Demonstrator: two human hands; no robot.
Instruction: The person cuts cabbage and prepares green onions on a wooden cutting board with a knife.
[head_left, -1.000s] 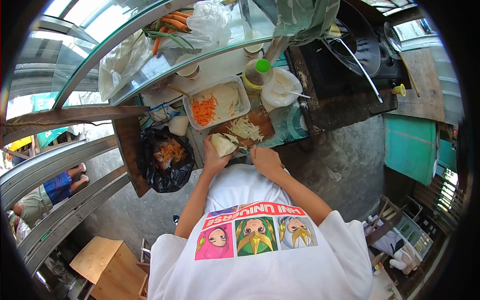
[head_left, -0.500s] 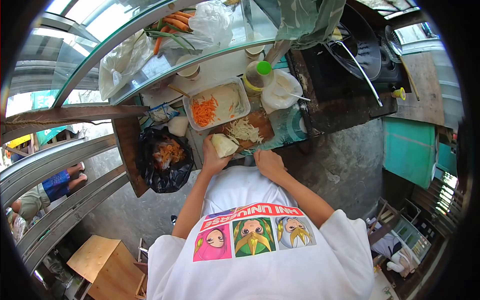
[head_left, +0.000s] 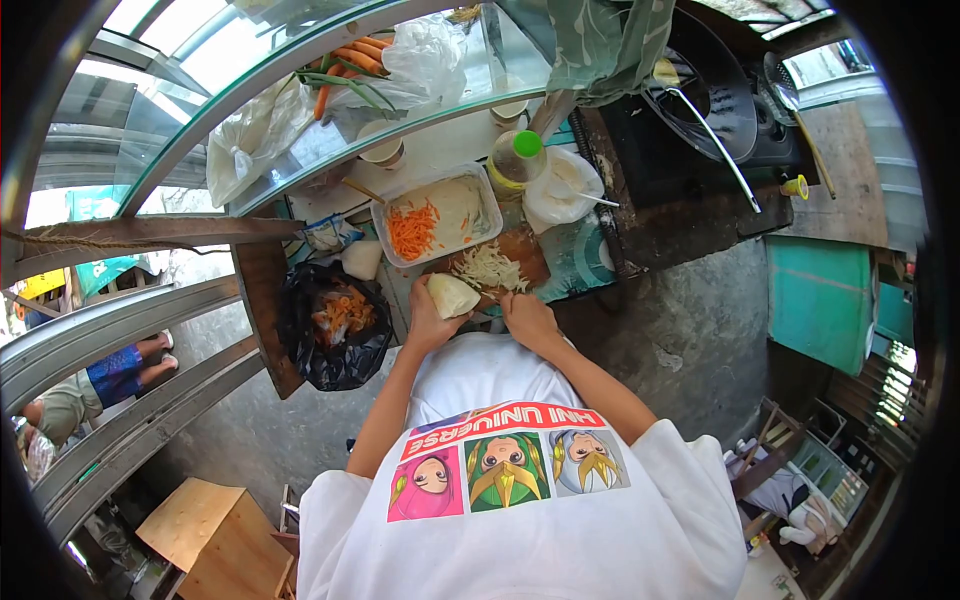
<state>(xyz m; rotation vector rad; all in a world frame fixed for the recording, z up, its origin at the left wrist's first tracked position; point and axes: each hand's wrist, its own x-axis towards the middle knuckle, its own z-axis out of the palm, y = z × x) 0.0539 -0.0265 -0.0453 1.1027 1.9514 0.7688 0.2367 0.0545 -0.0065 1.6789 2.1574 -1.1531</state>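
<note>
My left hand [head_left: 432, 318] is closed around a pale chunk of cabbage [head_left: 453, 296] at the near edge of a brown cutting board [head_left: 534, 262]. Just right of it, my right hand [head_left: 530, 322] is a fist on a knife [head_left: 485, 317]; only a bit of greyish blade shows, and the handle is hidden. Shredded cabbage [head_left: 490, 264] lies on the board beyond both hands. Behind that stands a white plastic tub [head_left: 484, 228] with shredded carrot [head_left: 412, 230] and a pale batter-like mixture in it.
Left of the board is a black plastic bag [head_left: 345, 368] holding peelings. A green-capped bottle [head_left: 526, 146] and a white bag with a spoon [head_left: 562, 190] stand behind. A wok [head_left: 705, 100] sits far right. A glass shelf [head_left: 440, 115] overhangs the back, carrots [head_left: 362, 58] on it.
My right hand has shifted slightly left and away from my body, nearer the cabbage. My left hand still grips the chunk, and the view has shifted a little.
</note>
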